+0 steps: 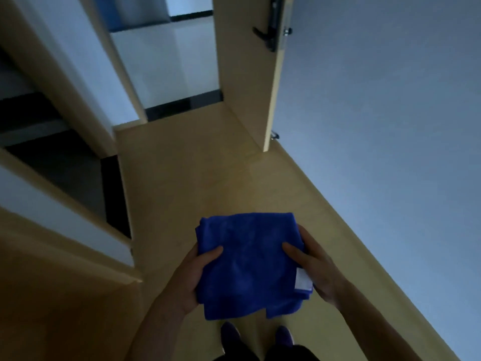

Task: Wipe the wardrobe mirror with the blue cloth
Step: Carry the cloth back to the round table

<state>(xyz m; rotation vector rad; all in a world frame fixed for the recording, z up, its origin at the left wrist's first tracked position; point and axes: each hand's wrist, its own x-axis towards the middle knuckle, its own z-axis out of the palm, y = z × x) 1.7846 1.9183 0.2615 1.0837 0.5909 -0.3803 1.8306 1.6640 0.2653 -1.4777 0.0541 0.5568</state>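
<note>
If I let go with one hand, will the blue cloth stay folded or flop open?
Likely floppy: the blue cloth is folded in loose layers and its lower edge sags unevenly below the hands. Probably light: the left hand and right hand hold it with thumbs resting on top. Its plush surface should grip, not slip.

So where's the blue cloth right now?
Low and centre in the head view: the blue cloth is folded, gripped by the left hand and right hand on either side, above the wooden floor.

No legible txt; white tag on blue cloth too blurry.
</note>
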